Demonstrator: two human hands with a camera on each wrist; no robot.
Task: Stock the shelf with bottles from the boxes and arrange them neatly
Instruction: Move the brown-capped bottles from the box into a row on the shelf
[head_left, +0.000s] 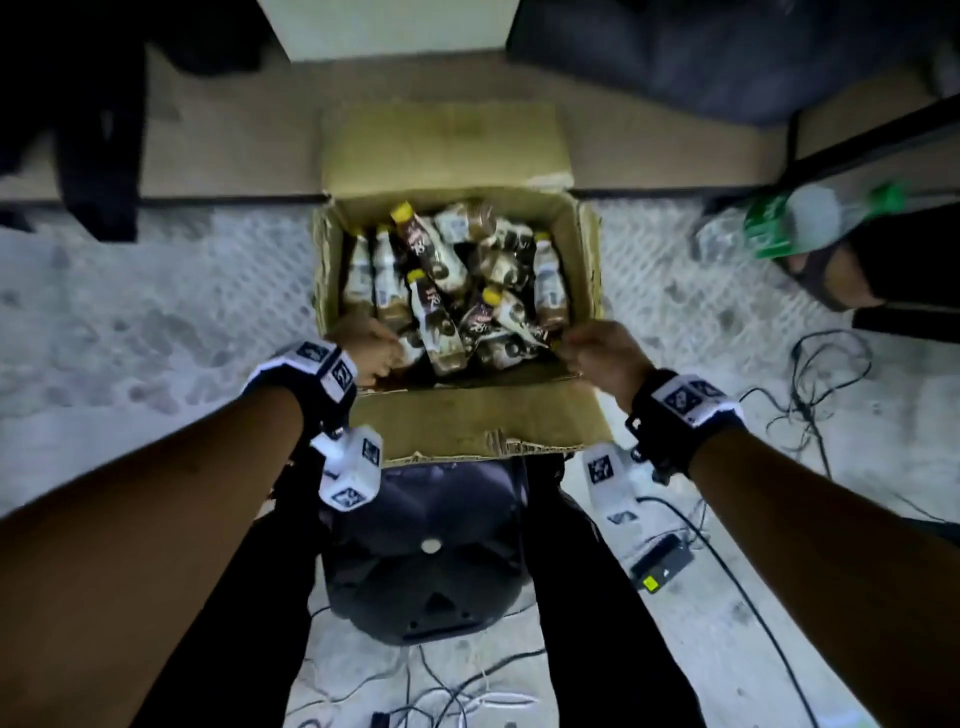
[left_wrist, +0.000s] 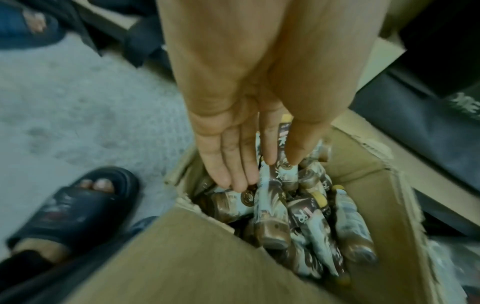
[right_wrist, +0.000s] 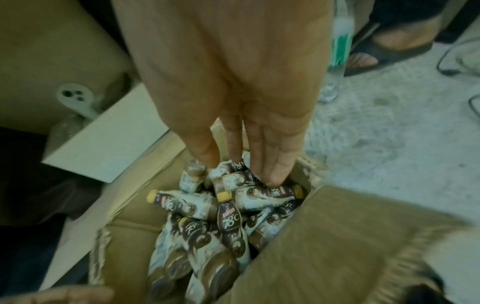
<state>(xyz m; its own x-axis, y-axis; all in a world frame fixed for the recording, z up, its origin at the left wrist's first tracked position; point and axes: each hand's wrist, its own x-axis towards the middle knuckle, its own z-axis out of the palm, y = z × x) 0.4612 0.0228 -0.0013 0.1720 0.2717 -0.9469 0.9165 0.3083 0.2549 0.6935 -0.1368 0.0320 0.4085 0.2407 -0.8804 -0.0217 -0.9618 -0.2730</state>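
An open cardboard box (head_left: 467, 421) stands on the floor in front of me, filled with several coffee bottles (head_left: 436, 260) with yellow caps, lying jumbled. My left hand (head_left: 369, 353) reaches in at the box's near left corner. In the left wrist view its fingers (left_wrist: 233, 164) are straight and their tips touch the bottles (left_wrist: 270, 216). My right hand (head_left: 597, 348) is at the near right corner. Its straight fingers (right_wrist: 270, 160) point down, tips touching a lying bottle (right_wrist: 262, 195). Neither hand grips anything.
A green-labelled clear bottle (head_left: 810, 218) and another person's sandalled foot (head_left: 826, 275) are at the right. Cables (head_left: 810, 395) and a small black device (head_left: 662, 564) lie on the floor. A dark round stool (head_left: 426, 551) is below me. A white panel (head_left: 384, 26) stands beyond the box.
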